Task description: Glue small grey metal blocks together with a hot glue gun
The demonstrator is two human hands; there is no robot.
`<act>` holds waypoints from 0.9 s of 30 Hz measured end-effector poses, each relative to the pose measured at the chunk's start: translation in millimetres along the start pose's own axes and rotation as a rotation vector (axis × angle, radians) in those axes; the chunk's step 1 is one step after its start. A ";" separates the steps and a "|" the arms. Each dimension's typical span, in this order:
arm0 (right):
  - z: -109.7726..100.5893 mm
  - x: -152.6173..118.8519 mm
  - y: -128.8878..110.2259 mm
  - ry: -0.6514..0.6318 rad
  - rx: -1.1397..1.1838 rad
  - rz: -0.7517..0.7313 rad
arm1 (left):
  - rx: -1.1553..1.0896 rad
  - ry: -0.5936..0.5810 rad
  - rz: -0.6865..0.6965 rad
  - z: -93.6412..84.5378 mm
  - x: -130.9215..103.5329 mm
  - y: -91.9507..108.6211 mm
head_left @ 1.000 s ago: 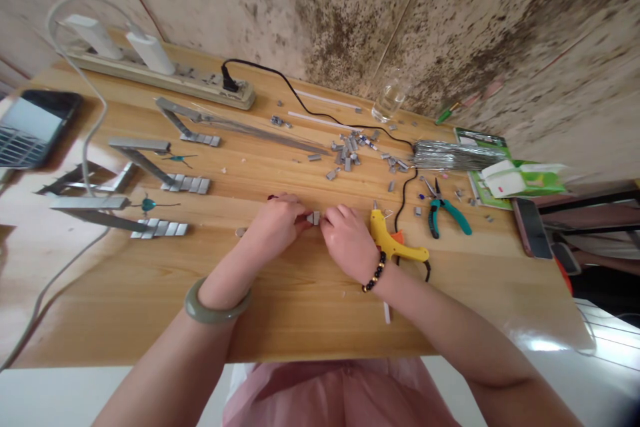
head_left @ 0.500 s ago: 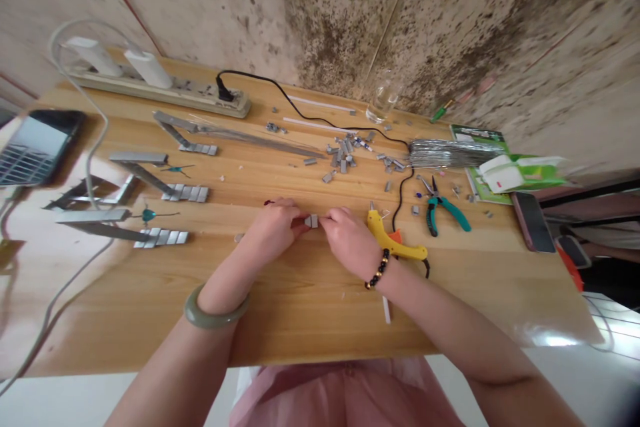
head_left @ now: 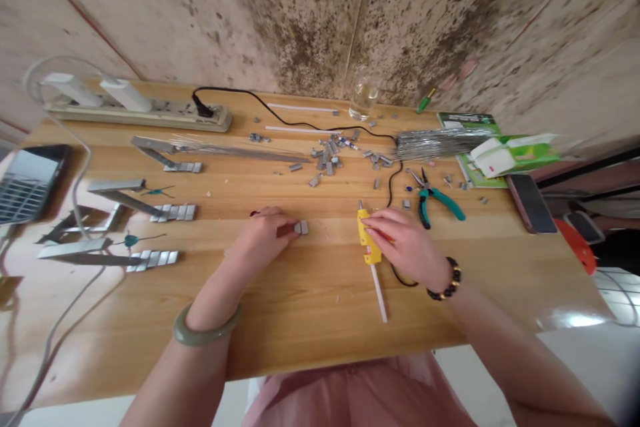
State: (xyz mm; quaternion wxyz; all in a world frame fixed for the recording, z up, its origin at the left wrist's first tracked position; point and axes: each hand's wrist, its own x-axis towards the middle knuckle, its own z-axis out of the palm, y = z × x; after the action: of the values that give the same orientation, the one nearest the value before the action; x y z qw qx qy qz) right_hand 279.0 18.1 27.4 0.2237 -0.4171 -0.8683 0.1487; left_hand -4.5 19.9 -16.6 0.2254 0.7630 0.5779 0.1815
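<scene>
My left hand [head_left: 265,237] pinches a small grey block piece [head_left: 301,227] between thumb and fingertips, low over the wooden table. A green bangle circles that wrist. To the right, my right hand [head_left: 405,243] has its fingers closed round the yellow glue gun [head_left: 364,233], whose nozzle points toward the wall. A white glue stick [head_left: 379,293] sticks out of its rear end toward me. Beyond the hands lies a loose pile of grey pieces [head_left: 330,153]. Teal-handled pliers [head_left: 440,200] rest to the right of the glue gun.
Bent grey strips with segmented ends [head_left: 173,213] stand at the left, near a phone [head_left: 33,180] and a power strip [head_left: 145,113]. Along the back are a glass [head_left: 363,100] and a wire bundle [head_left: 440,143]. Another phone [head_left: 531,203] lies at the right.
My right hand has left the grey piece, moved right and taken hold of the glue gun, which is now turned. My left hand still holds the piece. The view has shifted slightly.
</scene>
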 end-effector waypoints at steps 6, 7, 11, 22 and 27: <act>-11.0 -35.1 35.8 -0.110 -0.112 0.062 | -0.061 0.000 0.018 -0.3 -0.3 -3.5; -10.3 -39.6 38.0 -0.142 -0.126 0.069 | -0.071 0.003 0.016 0.2 -0.4 -4.4; -4.0 -51.3 36.9 -0.220 -0.176 0.092 | -0.124 0.026 -0.006 2.0 -0.9 -7.4; 4.8 -45.2 21.1 -0.198 -0.436 0.091 | -0.177 0.023 -0.034 0.5 -0.5 -10.8; -3.3 -39.6 27.7 -0.102 -0.361 0.045 | -0.222 0.037 -0.032 4.0 -1.4 -14.9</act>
State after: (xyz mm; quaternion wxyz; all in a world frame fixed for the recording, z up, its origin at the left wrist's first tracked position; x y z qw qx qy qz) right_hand 320.7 3.9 7.4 0.0974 -0.4618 -0.8815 0.0166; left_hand -14.7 21.4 -28.2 0.3009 0.7204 0.5706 0.2549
